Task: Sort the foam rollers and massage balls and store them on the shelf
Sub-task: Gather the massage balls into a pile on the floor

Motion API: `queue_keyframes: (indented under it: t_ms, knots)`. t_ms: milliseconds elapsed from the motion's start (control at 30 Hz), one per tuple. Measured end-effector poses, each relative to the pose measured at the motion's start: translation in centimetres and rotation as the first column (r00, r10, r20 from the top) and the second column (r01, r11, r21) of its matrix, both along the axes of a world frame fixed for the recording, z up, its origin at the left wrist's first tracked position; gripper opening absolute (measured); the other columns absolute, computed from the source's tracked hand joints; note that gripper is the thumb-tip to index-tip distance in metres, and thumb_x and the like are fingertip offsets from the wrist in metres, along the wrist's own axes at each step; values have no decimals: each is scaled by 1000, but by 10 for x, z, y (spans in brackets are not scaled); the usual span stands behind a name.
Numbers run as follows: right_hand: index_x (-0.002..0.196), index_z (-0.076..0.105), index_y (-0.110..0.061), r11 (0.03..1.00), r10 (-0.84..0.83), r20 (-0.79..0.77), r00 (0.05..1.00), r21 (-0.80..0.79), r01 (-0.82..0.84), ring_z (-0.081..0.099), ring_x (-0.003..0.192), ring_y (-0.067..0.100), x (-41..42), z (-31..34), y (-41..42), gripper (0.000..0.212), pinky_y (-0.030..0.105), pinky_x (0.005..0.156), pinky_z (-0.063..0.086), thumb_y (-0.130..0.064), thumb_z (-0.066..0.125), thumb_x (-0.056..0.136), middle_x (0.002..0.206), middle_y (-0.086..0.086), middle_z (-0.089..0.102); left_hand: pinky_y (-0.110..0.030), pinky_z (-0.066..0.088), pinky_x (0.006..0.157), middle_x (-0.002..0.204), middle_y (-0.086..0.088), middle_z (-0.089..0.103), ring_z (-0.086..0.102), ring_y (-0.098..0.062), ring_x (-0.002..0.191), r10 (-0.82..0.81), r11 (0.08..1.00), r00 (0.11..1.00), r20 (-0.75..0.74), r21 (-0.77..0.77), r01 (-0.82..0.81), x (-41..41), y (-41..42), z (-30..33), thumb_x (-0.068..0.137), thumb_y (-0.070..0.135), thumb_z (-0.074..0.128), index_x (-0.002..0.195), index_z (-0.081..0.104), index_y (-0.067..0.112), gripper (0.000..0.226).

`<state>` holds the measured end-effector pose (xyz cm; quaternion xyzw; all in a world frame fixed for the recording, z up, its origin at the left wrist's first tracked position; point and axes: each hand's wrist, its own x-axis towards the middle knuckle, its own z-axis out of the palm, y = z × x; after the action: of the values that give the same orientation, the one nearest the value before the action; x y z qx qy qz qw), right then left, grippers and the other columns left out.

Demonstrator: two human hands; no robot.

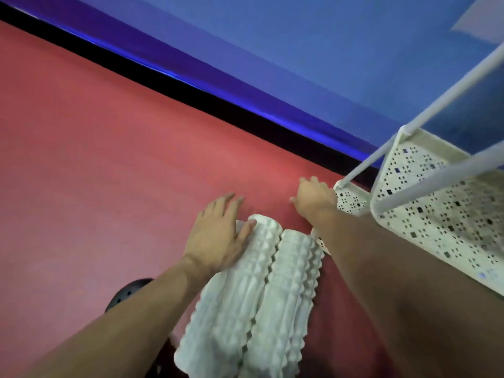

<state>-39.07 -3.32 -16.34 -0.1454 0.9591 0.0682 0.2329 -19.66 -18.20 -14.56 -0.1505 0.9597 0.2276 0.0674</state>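
Red matte floor (109,159) across most of the view, bordered at the far edge by a black skirting strip (191,85) under a blue wall (300,50).

White perforated metal shelf (436,214) at right, on thin white tubular posts (436,91), an upper tier above a lower tier whose corner shows just beyond the right wrist.

Two bare forearms reaching forward from the bottom edge, the right one crossing in front of the lower shelf tier.

Two white ridged foam rollers lying side by side on the floor, touching along their length, long axes pointing away from the camera: left roller (231,290) and right roller (289,296), both covered in rows of raised bumps and grooves, near ends cut off by the bottom of the view, far ends near the shelf corner.

Left hand (218,236) flat and open, palm down, fingers straight and slightly spread, resting over the far end of the left roller with the thumb lying on its ridges.

Right hand (313,197) beyond the rollers, near the corner post of the lower tier, fingers loosely spread and holding nothing; contact with the shelf not clear.

Dark round object with small holes (128,293) on the floor, partly hidden under the left forearm; kind not clear.
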Motion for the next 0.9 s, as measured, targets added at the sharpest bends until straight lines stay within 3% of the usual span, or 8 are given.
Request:
queue_keyframes:
  t_ms: [133, 267, 333, 400, 533, 667, 767, 900]
  knots:
    - [130, 62, -17, 972, -91, 3, 996, 219, 88, 56, 125, 31, -11, -39, 3, 39, 47, 112, 30, -32, 63, 93, 128, 10, 65, -38, 23, 121, 158, -1, 34, 28, -18, 146, 5, 999, 999, -42, 35, -3, -10, 6, -26, 97, 63, 24, 153, 34, 21, 71]
    - [132, 56, -15, 964, 77, -104, 992, 262, -48, 55, 124, 30, -1, -46, 4, 39, 44, 112, 28, -14, 51, 93, 131, 11, 59, -37, 21, 121, 159, 0, 32, 26, -17, 146, -4, 999, 999, -51, 52, 6, -5, 17, -28, 94, 66, 18, 154, 32, 21, 75]
    - [134, 49, -14, 982, 113, -131, 985, 163, -91, 57, 117, 33, 8, -43, 3, 40, 44, 106, 36, -14, 54, 95, 131, 14, 52, -39, 21, 122, 160, 0, 30, 25, -17, 147, -12, 999, 999, -47, 50, 14, -2, 17, -23, 94, 67, 17, 154, 31, 22, 76]
    - [130, 47, -12, 992, 93, -144, 985, -67, -104, 62, 105, 37, 23, -33, 3, 33, 48, 95, 47, -17, 57, 98, 126, 14, 46, -41, 22, 122, 161, 0, 28, 25, -19, 147, -30, 999, 999, -19, 24, 30, 6, 18, -13, 94, 68, 14, 154, 30, 23, 77]
    - [131, 51, -18, 895, 70, -112, 991, -432, -112, 61, 99, 31, 70, 31, 14, 34, 45, 86, 53, -34, 55, 101, 127, 6, 41, -44, 22, 121, 162, -3, 24, 24, -23, 148, -24, 1000, 998, 60, -16, 25, 39, 30, 21, 97, 69, 16, 156, 23, 23, 75]
    - [144, 47, -18, 843, 109, -71, 992, -522, -130, 61, 108, 25, 132, 107, 55, 52, 41, 92, 51, -40, 60, 98, 129, 1, 42, -41, 21, 121, 163, -6, 22, 23, -25, 149, -90, 995, 994, 68, -40, 92, 81, 57, 83, 97, 69, 14, 159, 12, 21, 79]
    - [140, 52, -19, 811, 13, 10, 1000, -585, -5, 59, 109, 21, 191, 155, 107, 54, 36, 96, 47, -40, 69, 93, 129, -1, 42, -42, 22, 121, 163, -7, 23, 22, -25, 149, -164, 986, 986, 18, -9, 164, 114, 89, 133, 98, 69, 18, 161, 7, 22, 79]
    - [120, 62, -26, 737, -112, 102, 988, -658, 152, 57, 105, 17, 275, 198, 188, 47, 38, 98, 48, -33, 82, 78, 118, -4, 47, -43, 33, 116, 158, -7, 33, 34, -24, 144, -168, 969, 985, -27, 179, 170, 159, 155, 181, 99, 65, 32, 157, 24, 20, 74]
